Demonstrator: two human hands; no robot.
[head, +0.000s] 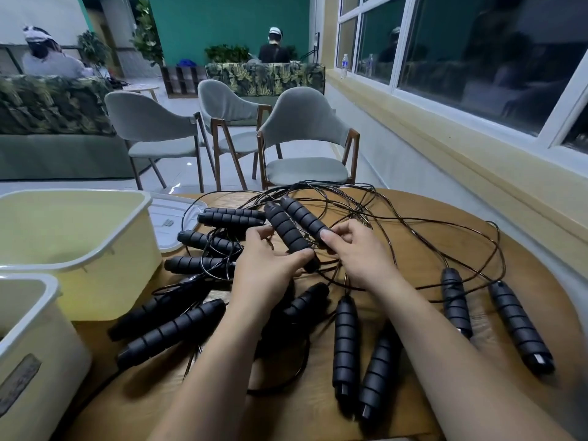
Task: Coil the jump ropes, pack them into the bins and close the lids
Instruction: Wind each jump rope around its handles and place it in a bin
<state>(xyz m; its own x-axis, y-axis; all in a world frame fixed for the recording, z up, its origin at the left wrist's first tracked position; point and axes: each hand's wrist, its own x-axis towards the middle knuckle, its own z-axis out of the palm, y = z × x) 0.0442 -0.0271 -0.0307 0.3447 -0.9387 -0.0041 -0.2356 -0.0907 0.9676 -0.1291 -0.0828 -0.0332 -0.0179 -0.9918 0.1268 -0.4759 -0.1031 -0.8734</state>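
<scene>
At the left edge stand the two cream bins, the near bin (54,338) and the far bin (127,259), both open. The near one carries a worn label patch (19,381) whose writing is too smeared to read. A lid (178,214) lies flat on the table (302,418) behind the far bin; it bears a small moulded mark, also illegible.

The jump ropes are spread over the table from the bins to its right edge, none coiled. Loose handles (171,329) lie just beside the bins.

The left hand (270,265) has its thumb and fingers curled round the lower end of one of a held pair of handles (288,232). The right hand (359,259) pinches the other of that pair between thumb and fingers.

The handles look like ribbed black foam, so probably light, soft and easy to grip. They seem the best place to take hold. The thin cords (350,205) look wiry and springy, and they are badly tangled. They will likely snag when pulled and spring open unless the coil is pinned.

More handles (518,326) lie to the right. No brand shows on any of them.
</scene>
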